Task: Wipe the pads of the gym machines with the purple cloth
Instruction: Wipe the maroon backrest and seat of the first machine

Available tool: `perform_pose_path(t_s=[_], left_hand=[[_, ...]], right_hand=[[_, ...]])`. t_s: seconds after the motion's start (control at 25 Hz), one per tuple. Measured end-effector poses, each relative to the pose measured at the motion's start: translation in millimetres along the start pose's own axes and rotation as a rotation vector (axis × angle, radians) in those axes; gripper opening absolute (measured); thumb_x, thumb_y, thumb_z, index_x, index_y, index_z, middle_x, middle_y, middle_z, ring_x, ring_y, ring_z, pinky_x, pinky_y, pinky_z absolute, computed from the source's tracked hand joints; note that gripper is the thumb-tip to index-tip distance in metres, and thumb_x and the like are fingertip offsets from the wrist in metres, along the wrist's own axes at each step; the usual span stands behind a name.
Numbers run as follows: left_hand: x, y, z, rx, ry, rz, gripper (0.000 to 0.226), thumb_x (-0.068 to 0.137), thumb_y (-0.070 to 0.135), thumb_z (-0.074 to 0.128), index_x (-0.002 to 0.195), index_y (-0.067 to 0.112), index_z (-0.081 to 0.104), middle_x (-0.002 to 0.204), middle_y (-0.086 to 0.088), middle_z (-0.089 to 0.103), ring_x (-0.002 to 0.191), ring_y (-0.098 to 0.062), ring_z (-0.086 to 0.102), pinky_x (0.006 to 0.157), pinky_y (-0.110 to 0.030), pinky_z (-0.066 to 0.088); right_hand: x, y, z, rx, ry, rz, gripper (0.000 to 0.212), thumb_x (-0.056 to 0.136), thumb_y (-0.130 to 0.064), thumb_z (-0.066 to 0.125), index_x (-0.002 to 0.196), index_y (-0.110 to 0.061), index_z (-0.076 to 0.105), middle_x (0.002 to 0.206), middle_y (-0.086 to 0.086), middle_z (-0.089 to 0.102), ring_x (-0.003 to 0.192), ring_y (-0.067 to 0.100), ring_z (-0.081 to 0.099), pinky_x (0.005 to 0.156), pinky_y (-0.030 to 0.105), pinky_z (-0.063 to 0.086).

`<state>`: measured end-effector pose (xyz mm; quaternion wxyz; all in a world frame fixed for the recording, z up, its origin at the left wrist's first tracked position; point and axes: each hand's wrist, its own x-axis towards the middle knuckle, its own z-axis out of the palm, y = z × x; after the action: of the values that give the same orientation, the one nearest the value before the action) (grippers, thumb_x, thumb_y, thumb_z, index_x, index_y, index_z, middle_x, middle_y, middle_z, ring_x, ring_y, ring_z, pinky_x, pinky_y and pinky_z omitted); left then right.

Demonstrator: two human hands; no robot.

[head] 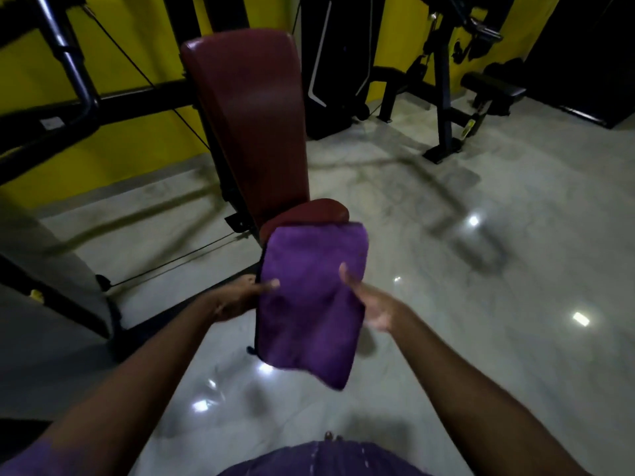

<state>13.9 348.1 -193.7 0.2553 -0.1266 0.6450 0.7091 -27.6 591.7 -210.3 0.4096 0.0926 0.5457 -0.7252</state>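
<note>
The purple cloth (309,304) hangs folded in the air just in front of the maroon backrest pad (251,115), its top edge overlapping the small seat pad (316,211) at that backrest's foot. The left hand (240,297) grips the cloth's left edge, thumb on the front, apparently keeping the fold flat for wiping. The blurred right hand (374,307) looks loosely spread at the right edge, its thumb touching the fabric, likely steadying it. Cloth and backrest are not in contact.

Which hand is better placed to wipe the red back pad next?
Left, probably: the left hand pinches the purple cloth, thumb on top, while the right hand is open beside it. The red back pad stands just ahead.
</note>
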Motion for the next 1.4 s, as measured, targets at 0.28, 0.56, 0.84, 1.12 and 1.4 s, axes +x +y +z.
perform_pose_path(t_s=[0.28, 0.56, 0.84, 1.12, 1.4], left_hand=[[23, 11, -28, 0.137, 0.484, -0.324, 0.052, 0.078, 0.022, 0.075, 0.117, -0.003, 0.051, 0.128, -0.021, 0.054, 0.105, -0.031, 0.057, 0.084, -0.038, 0.051], [72, 32, -49, 0.682, 0.387, 0.072, 0.064, 0.066, 0.012, 0.083, 0.125, 0.019, 0.059, 0.120, -0.004, 0.061, 0.109, -0.019, 0.057, 0.082, -0.023, 0.044], [137, 93, -105, 0.796, 0.433, 0.263, 0.025, 0.085, 0.035, 0.066, 0.089, 0.010, 0.066, 0.096, -0.001, 0.051, 0.093, -0.014, 0.050, 0.081, -0.026, 0.039], [172, 156, -141, 0.060, 0.473, 0.317, 0.016, 0.094, 0.018, 0.052, 0.079, 0.014, 0.054, 0.069, -0.001, 0.055, 0.063, -0.011, 0.049, 0.055, -0.019, 0.038], [171, 182, -145, 0.487, 0.208, 0.427, 0.031, 0.081, 0.038, 0.065, 0.083, 0.007, 0.056, 0.074, -0.008, 0.059, 0.067, -0.009, 0.055, 0.059, -0.019, 0.042]], right_hand=[[61, -3, -13, -0.198, 0.099, 0.094, 0.080, 0.057, -0.028, 0.087, 0.124, 0.000, 0.054, 0.117, 0.015, 0.064, 0.102, 0.022, 0.063, 0.083, 0.033, 0.054], [122, -64, -16, -0.649, 0.272, 0.030, 0.069, 0.068, -0.044, 0.079, 0.117, -0.001, 0.058, 0.118, 0.011, 0.062, 0.102, 0.025, 0.062, 0.075, 0.034, 0.055], [184, -150, 13, -0.516, 0.346, 0.051, 0.066, 0.080, -0.046, 0.068, 0.120, 0.004, 0.053, 0.103, 0.011, 0.061, 0.082, 0.021, 0.057, 0.053, 0.025, 0.046], [220, -171, 91, 0.155, 0.262, -0.082, 0.042, 0.094, -0.026, 0.051, 0.133, -0.010, 0.046, 0.131, 0.014, 0.049, 0.120, 0.027, 0.048, 0.100, 0.041, 0.038], [287, -206, 137, 0.329, 0.106, 0.018, 0.084, 0.074, -0.077, 0.043, 0.124, -0.010, 0.057, 0.116, 0.018, 0.064, 0.103, 0.033, 0.062, 0.097, 0.048, 0.045]])
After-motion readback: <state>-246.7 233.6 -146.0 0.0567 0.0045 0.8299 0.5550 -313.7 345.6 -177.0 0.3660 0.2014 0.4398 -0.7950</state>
